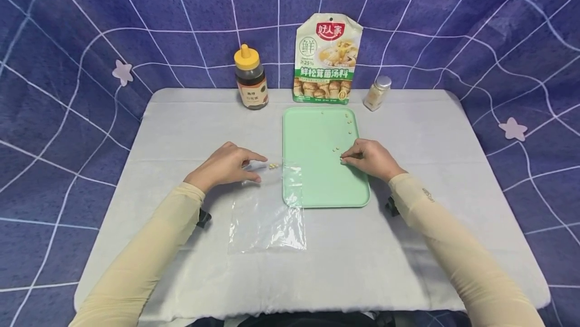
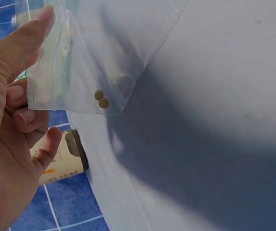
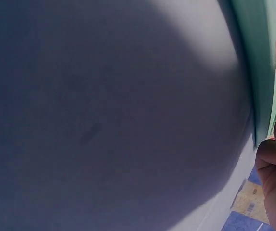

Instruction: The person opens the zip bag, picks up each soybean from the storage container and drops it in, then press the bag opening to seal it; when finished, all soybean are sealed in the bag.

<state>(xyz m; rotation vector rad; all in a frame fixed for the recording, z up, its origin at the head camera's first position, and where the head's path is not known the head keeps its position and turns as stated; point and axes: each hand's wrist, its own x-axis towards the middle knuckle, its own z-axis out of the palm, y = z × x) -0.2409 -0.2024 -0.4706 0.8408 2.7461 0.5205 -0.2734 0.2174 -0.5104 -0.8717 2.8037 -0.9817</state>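
My left hand [image 1: 228, 166] is at the mouth of a clear plastic zip bag [image 1: 267, 221], thumb and index finger spread apart. In the left wrist view, the thumb lies against the bag's zip edge and the other fingers bend loosely beside it. Two small round tan beans [image 2: 101, 99] show at the bag's corner. On the right, my other hand [image 1: 369, 158] reaches over a light green tray [image 1: 317, 186], thumb and index fingertips pinched around what looks like a bean, mostly hidden. Loose beans [image 1: 336, 149] lie near those fingertips, with several more along the tray's far right side.
Behind the tray stands a white and green food pouch [image 1: 328, 60]. A honey bottle [image 1: 251, 80] with a yellow cap is to its left, and a small glass shaker [image 1: 377, 94] to its right. The bag overlaps the tray's left edge. Blue cloth [image 1: 181, 10] surrounds the table.
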